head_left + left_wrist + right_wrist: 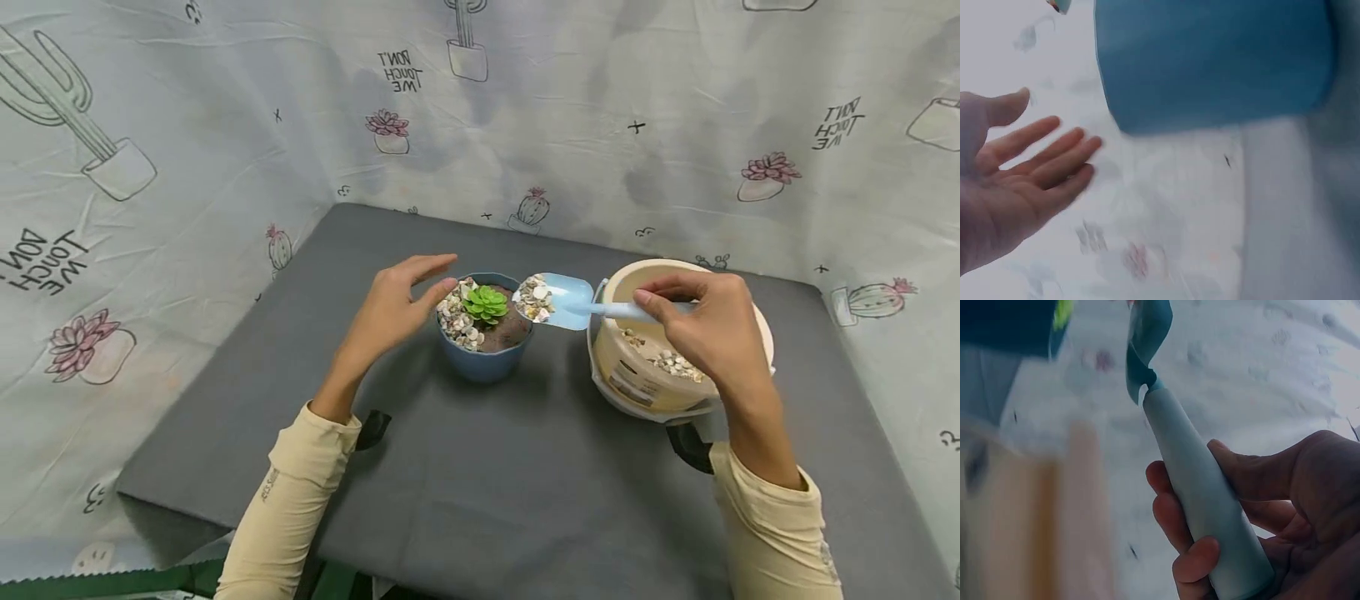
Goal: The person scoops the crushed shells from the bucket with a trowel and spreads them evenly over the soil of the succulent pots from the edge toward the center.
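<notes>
1. On my head feed, the right hand (705, 321) holds a scoop (573, 302) by its pale handle. The right wrist feed shows me the thumb on one side of the handle and curled fingers on the other, so I read that grip as narrow and firm.
2. The scoop's blue blade points left, with a small heap of pebbles (534, 297) at its tip. From my head feed, the tip overlaps the right rim of the blue pot (483, 364); I cannot tell whether they touch.
3. The left hand (392, 307) is empty and wide, thumb apart from the fingers, just beside the pot's left rim. My left wrist feed shows a gap between its fingers and the pot.
4. The pot stands upright on the grey table (465, 483). I see a green plant (486, 304) in it, more pebbles along the plant's left side, and brown soil (510, 333) showing on the right.
5. To the right of the pot, near it but apart, I have a cream bucket (637, 382) with loose pebbles inside. The right hand is above it.
6. Behind the table I see a pale cloth (585, 125) printed with cacti.
</notes>
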`<action>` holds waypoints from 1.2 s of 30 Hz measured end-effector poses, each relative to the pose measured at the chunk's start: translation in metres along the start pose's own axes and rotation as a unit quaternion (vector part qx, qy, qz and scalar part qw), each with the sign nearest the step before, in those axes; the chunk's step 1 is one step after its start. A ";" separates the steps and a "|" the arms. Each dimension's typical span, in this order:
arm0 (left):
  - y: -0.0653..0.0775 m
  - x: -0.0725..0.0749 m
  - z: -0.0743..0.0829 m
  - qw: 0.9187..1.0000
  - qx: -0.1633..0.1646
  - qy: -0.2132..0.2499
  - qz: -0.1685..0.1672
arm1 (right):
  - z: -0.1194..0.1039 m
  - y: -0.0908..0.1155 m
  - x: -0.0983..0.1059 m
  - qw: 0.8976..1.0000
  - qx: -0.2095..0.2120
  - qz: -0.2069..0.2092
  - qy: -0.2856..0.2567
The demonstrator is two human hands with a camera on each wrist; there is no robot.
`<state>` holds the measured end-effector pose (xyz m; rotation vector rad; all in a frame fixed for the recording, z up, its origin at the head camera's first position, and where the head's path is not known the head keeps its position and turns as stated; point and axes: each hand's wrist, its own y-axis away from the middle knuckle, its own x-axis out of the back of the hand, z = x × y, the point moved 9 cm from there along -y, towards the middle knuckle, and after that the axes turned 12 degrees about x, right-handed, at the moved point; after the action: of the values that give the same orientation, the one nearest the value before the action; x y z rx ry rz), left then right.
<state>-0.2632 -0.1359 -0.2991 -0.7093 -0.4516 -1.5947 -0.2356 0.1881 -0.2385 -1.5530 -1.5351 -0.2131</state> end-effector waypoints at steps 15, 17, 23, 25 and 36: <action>-0.001 -0.066 -0.024 0.986 0.019 -0.039 -0.158 | -0.035 -0.003 -0.071 0.980 0.195 0.013 0.025; -0.001 -0.063 -0.025 0.987 0.023 -0.035 -0.156 | -0.045 0.000 -0.072 0.968 0.248 0.025 0.043; 0.000 -0.058 -0.027 0.987 0.023 -0.031 -0.155 | -0.073 0.006 -0.072 0.924 0.364 0.067 0.095; -0.001 -0.058 -0.026 0.988 0.018 -0.019 -0.149 | -0.079 0.007 -0.072 0.913 0.385 0.080 0.109; -0.007 -0.049 -0.043 0.990 0.078 0.030 -0.112 | -0.083 0.004 -0.066 0.913 0.378 0.121 0.094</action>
<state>-0.2759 -0.1269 -0.3625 -0.5028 -0.6219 -1.7641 -0.2081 0.0857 -0.2378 -1.0362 -1.0641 0.3373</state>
